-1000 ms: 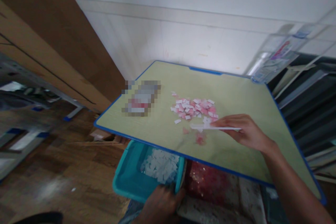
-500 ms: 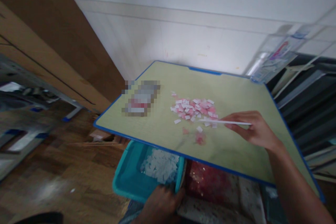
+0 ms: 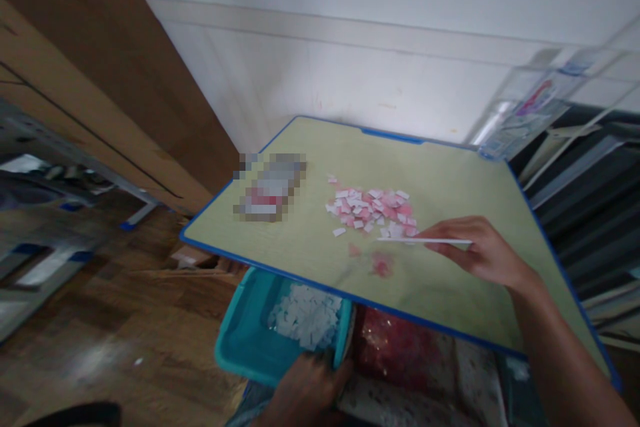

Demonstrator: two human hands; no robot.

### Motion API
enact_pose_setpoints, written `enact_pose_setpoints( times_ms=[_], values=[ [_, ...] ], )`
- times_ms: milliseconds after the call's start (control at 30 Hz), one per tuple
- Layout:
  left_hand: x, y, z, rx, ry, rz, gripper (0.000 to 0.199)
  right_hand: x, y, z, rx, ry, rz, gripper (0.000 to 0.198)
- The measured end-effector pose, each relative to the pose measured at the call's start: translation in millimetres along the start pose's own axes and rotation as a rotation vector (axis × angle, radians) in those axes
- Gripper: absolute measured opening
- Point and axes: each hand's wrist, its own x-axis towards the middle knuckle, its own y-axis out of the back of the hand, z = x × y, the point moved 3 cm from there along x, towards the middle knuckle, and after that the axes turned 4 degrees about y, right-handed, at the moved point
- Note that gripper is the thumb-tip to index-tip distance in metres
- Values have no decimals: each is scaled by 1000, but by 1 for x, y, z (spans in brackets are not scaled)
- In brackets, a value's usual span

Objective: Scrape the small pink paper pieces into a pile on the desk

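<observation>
My right hand is closed on a thin white stick, held nearly level just above the table. Its left end lies at the near edge of a loose pile of small white and pink pieces, which look like cut paper or plastic. On the near side of the stick is a blurry pink-red patch. Down below the table edge, my left hand is closed around the near rim of a teal basin. White chips lie in that basin. My left fingertips are partly hidden.
The pale yellow table has a blue edge and stands against a white wall. A pixelated flat object lies at its left. A clear plastic bottle leans at the back right corner. Below is a red-stained surface.
My right hand has shifted slightly toward me with the stick, whose tip has moved to the near edge of the pile. My left hand and the basin stay in place.
</observation>
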Motion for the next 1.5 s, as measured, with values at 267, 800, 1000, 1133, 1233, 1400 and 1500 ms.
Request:
enact_pose_setpoints(
  times_ms=[267, 800, 1000, 1133, 1233, 1400, 1500],
  values=[
    [1, -4, 0, 2, 24, -4, 37, 0, 0, -2, 12, 10, -12, 21],
    [0, -1, 1, 8, 7, -2, 35, 2, -4, -2, 120, 35, -45, 25],
    [1, 1, 2, 22, 6, 24, 33, 9, -18, -4, 111, 38, 66, 24],
    [1, 2, 2, 20, 12, 29, 34, 16, -38, -4, 50, 14, 125, 20],
    [1, 1, 1, 24, 15, 15, 36, 19, -45, -4, 31, 1, 101, 20],
    [1, -1, 1, 6, 22, 24, 33, 19, -44, -3, 111, -10, 56, 22],
    [1, 1, 1, 9, 24, 12, 33, 21, -46, -6, 170, 14, 8, 23]
  ],
)
